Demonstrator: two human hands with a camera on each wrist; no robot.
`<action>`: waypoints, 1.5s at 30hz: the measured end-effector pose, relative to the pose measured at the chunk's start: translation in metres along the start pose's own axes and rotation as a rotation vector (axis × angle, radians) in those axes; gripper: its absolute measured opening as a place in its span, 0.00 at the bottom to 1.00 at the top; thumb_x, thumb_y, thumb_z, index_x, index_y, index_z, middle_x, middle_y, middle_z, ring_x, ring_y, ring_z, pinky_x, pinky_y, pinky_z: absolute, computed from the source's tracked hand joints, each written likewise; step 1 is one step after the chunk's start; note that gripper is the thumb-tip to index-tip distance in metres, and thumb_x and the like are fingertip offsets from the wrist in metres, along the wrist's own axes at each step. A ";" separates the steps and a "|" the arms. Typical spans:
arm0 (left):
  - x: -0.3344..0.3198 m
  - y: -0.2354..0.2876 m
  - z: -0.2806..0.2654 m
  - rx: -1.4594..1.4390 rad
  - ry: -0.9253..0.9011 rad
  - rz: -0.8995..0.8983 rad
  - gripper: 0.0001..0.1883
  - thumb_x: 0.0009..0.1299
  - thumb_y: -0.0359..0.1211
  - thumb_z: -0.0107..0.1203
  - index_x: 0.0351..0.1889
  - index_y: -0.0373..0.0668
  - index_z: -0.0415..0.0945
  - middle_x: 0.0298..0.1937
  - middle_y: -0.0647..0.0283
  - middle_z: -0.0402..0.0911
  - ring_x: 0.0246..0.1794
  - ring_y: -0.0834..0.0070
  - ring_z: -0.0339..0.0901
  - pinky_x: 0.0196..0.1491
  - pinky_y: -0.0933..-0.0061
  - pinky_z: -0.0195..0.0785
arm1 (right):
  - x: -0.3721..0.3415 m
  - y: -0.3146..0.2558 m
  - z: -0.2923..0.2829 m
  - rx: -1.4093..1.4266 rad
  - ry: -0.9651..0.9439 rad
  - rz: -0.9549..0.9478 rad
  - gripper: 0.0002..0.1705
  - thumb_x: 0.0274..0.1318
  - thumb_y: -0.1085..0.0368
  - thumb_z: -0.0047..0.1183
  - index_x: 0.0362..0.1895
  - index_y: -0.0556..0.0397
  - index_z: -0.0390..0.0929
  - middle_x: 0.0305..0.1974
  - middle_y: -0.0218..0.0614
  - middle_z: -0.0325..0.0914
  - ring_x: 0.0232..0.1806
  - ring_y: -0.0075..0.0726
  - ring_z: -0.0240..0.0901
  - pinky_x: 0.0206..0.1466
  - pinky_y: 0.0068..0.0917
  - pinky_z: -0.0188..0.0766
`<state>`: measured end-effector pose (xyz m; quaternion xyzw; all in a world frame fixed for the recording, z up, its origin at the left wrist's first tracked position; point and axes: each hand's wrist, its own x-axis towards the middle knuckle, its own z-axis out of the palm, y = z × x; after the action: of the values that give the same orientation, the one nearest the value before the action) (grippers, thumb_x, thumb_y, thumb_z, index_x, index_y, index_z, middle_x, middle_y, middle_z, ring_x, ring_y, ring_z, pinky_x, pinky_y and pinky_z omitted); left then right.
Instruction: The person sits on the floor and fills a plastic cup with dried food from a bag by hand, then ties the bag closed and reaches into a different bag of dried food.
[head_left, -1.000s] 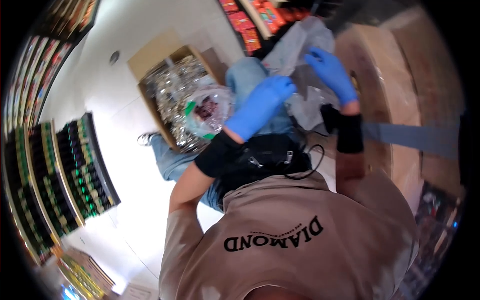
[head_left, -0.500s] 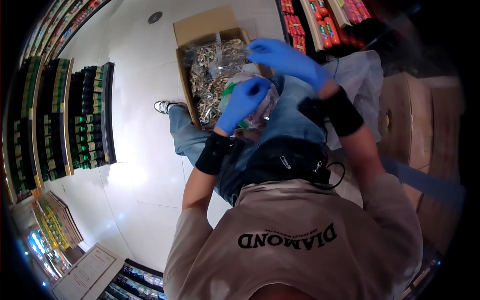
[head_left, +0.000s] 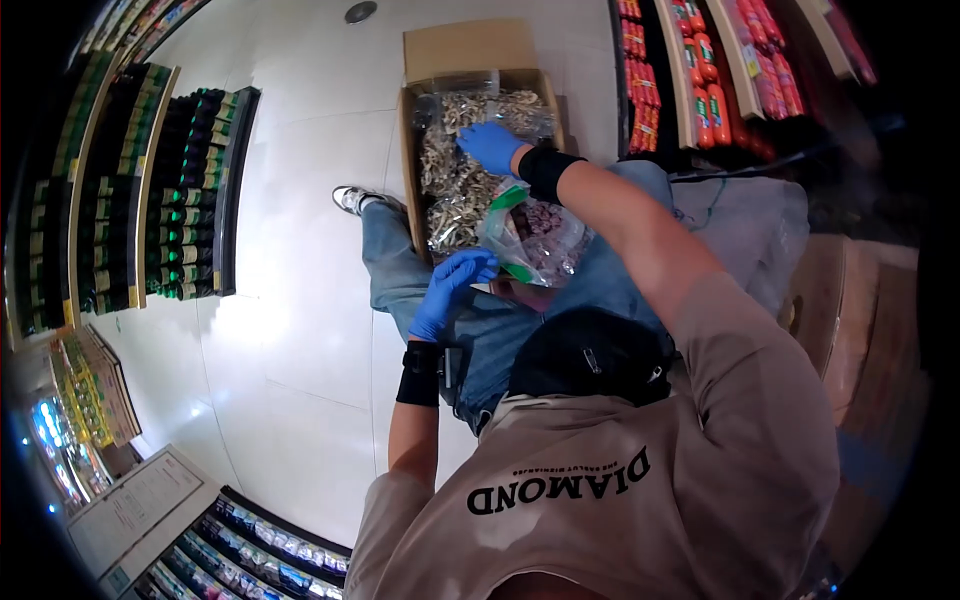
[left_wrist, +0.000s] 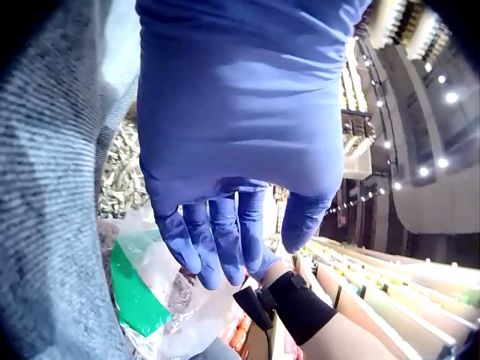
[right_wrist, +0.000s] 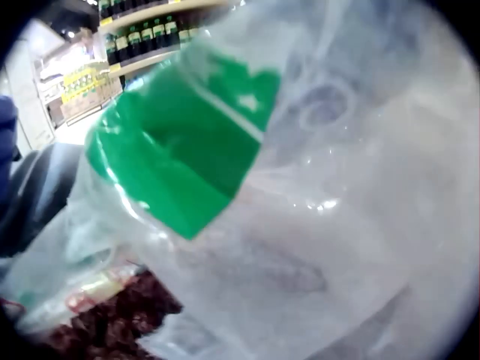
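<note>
In the head view my blue-gloved right hand [head_left: 490,146] reaches over an open cardboard box [head_left: 409,170], its fingers spread on the clear packs [head_left: 455,185] of pale brown dried pieces. A large clear bag [head_left: 535,240] with green patches and dark reddish pieces inside lies against the box's near right side, by the right knee. That bag [right_wrist: 360,225] fills most of the right wrist view, where the right hand is out of sight. My left hand [head_left: 455,290], also gloved in blue, is beside the bag's left edge. Loosely extended, nothing held, its fingers [left_wrist: 225,240] show in the left wrist view.
Shelves of dark bottles [head_left: 185,190] stand on the left. Red packaged goods [head_left: 705,80] fill shelves at the upper right. A whitish plastic sack [head_left: 750,230] and cardboard cartons [head_left: 850,310] are on the right. One shoe [head_left: 352,198] rests on the tiled floor left of the box.
The right hand has moved leftward from beside the whitish sack, over the bag, onto the packs in the box. The left hand has drawn back from the bag. The head view has shifted.
</note>
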<state>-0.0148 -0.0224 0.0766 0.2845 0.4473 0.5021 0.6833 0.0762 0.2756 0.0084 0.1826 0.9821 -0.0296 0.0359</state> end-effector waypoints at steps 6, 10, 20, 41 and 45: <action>0.005 -0.022 -0.015 -0.223 -0.019 0.026 0.21 0.77 0.38 0.51 0.61 0.33 0.74 0.52 0.57 0.82 0.50 0.71 0.80 0.57 0.70 0.71 | 0.014 0.004 0.029 -0.200 -0.110 0.032 0.24 0.57 0.66 0.55 0.60 0.52 0.75 0.57 0.41 0.74 0.57 0.45 0.72 0.56 0.40 0.71; 0.009 -0.032 -0.022 -0.206 0.021 0.049 0.21 0.77 0.37 0.50 0.62 0.32 0.73 0.52 0.57 0.83 0.51 0.70 0.80 0.57 0.69 0.72 | 0.016 0.004 0.051 -0.256 0.093 0.075 0.23 0.59 0.66 0.53 0.59 0.57 0.75 0.56 0.40 0.75 0.56 0.44 0.72 0.53 0.39 0.71; 0.015 -0.036 -0.026 -0.172 0.205 0.118 0.17 0.76 0.32 0.52 0.59 0.33 0.76 0.50 0.60 0.83 0.47 0.72 0.81 0.53 0.72 0.74 | -0.015 0.005 -0.008 0.005 0.076 0.242 0.31 0.46 0.60 0.65 0.55 0.59 0.74 0.52 0.49 0.74 0.54 0.51 0.72 0.52 0.43 0.73; 0.017 -0.029 0.000 0.598 0.227 0.366 0.50 0.55 0.34 0.77 0.74 0.33 0.59 0.69 0.49 0.71 0.69 0.62 0.71 0.69 0.63 0.65 | -0.149 -0.119 -0.042 1.146 0.159 0.236 0.45 0.47 0.42 0.72 0.61 0.59 0.71 0.58 0.51 0.74 0.61 0.51 0.72 0.65 0.41 0.67; 0.017 -0.026 -0.001 0.727 0.218 0.285 0.47 0.55 0.34 0.77 0.71 0.31 0.64 0.64 0.48 0.77 0.65 0.63 0.75 0.66 0.64 0.69 | -0.150 -0.113 -0.042 1.030 0.154 0.195 0.42 0.49 0.42 0.70 0.58 0.59 0.73 0.54 0.52 0.74 0.57 0.54 0.74 0.62 0.42 0.69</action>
<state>-0.0024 -0.0155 0.0490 0.5120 0.6216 0.4281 0.4100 0.1723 0.1200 0.0672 0.2686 0.8187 -0.4911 -0.1280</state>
